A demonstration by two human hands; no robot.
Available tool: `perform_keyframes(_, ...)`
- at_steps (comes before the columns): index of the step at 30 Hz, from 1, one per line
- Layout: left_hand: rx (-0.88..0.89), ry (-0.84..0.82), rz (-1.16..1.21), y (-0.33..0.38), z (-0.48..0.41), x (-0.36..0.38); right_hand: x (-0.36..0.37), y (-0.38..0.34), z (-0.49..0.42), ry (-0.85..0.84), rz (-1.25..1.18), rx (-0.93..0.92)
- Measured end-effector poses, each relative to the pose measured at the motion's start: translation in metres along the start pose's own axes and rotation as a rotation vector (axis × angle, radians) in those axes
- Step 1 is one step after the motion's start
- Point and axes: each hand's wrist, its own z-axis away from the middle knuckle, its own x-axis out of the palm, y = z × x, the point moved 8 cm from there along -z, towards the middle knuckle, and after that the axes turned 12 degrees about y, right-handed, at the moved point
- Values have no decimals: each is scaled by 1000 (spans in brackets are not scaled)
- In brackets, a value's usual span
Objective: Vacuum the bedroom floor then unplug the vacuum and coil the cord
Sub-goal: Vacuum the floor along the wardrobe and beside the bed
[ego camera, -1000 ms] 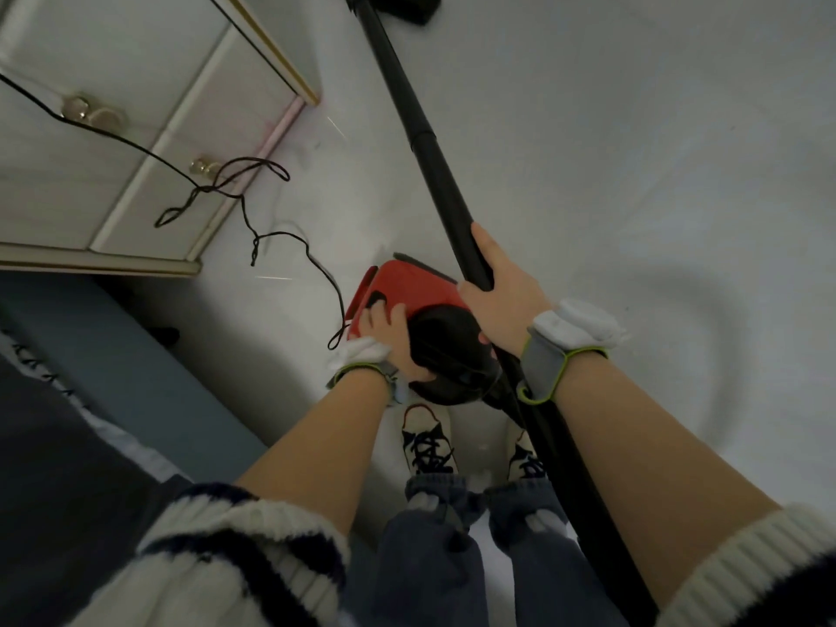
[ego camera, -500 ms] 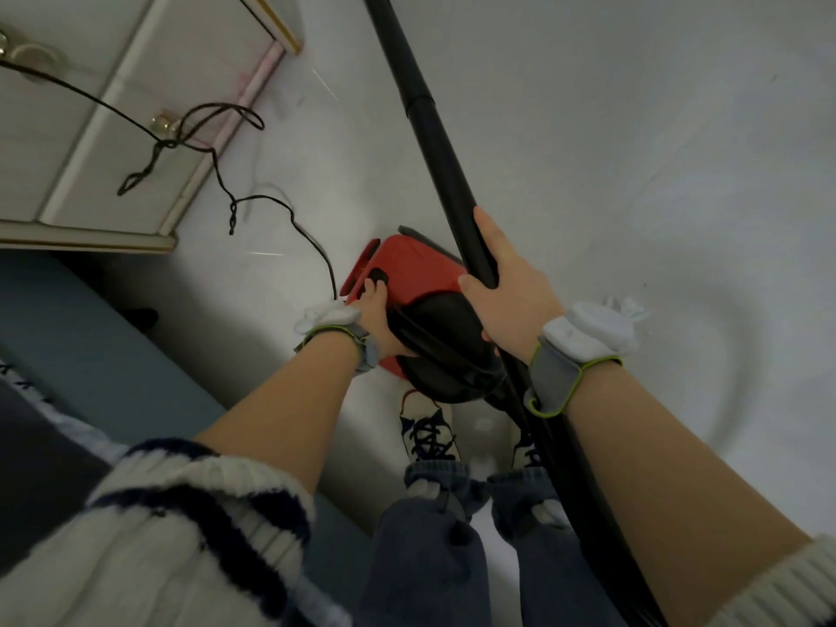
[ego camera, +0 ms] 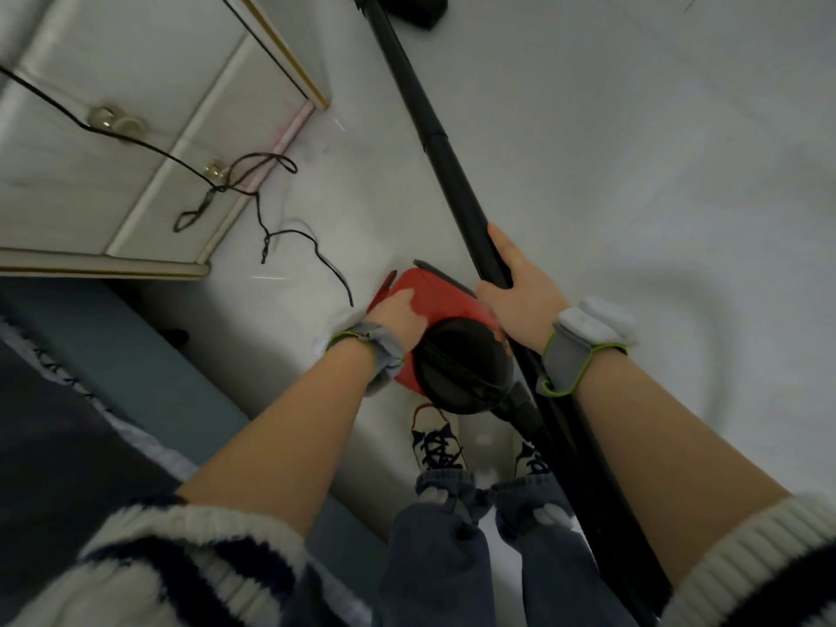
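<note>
A red and black vacuum body (ego camera: 445, 305) hangs above the white floor, just ahead of my feet. My left hand (ego camera: 398, 316) grips its red side from the left, fingers curled over the casing. My right hand (ego camera: 520, 294) holds the long black wand (ego camera: 434, 138), thumb laid along the tube. The wand runs up to the black floor head (ego camera: 416, 9) at the top edge. A thin black cord (ego camera: 253, 187) trails in loose kinked loops from the vacuum across the floor and up over the drawer fronts at the left.
A white bedside cabinet (ego camera: 135, 129) with brass knobs stands at the upper left. A blue-grey bed base (ego camera: 126, 355) with dark bedding runs along the left. My sneakers (ego camera: 436, 441) stand below the vacuum. Bare white floor (ego camera: 656, 174) spreads to the right.
The view swung left and back right; the floor head is in sight again. Both hands keep their hold, the left one now lying higher on the red casing.
</note>
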Motion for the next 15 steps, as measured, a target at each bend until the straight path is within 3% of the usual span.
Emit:
perform_keyframes(3,-89,-63,517,52,24,-20,-1,-22,8,10,-10,22)
perform_keyframes(5,-145,-29,682,78,38,-36,-2,-48,18,16,33,5)
perform_keyframes(8,-142,64,607,102,41,-52,-7,-67,31,-22,221,82)
perform_keyframes(12,-112,69,555,118,47,-74,-37,-86,63,-94,-210,258)
perform_keyframes(15,-38,97,626,121,49,-91,-54,-104,104,-317,-425,254)
